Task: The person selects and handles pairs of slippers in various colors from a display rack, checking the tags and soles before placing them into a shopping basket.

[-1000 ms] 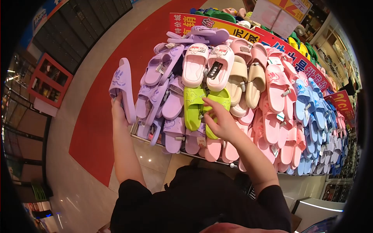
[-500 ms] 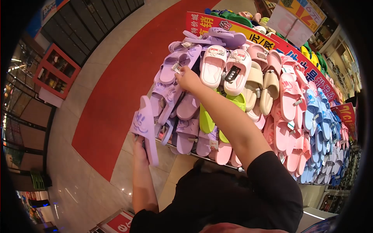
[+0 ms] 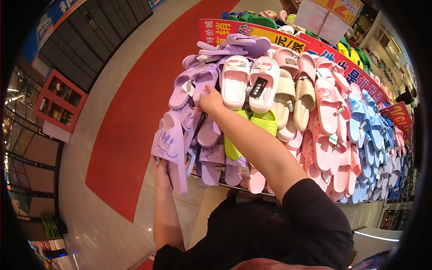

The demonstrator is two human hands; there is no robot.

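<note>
My left hand [image 3: 162,174] is closed around a lilac slipper [image 3: 168,146] with a purple cartoon print on its strap, held toe-down-left in front of the rack. My right hand [image 3: 209,100] reaches across to the upper left of the display. Its fingers are curled at the lower end of a lilac slipper [image 3: 205,77] and appear to grip it; the fingertips are partly hidden. A white tag hangs between this one and another lilac slipper [image 3: 182,91] beside it. More lilac slippers [image 3: 209,132] hang just below my right hand.
White slippers [image 3: 235,82], beige slippers [image 3: 305,104], lime green slippers [image 3: 264,122], pink slippers [image 3: 325,153] and blue slippers [image 3: 358,118] fill the rack rightward. A red sign strip [image 3: 330,56] runs along its top. Left lies a red floor band [image 3: 121,130].
The view has shifted slightly. My right hand has moved down a little, and the lilac slippers by it have turned. The slipper in my left hand now shows more of its front.
</note>
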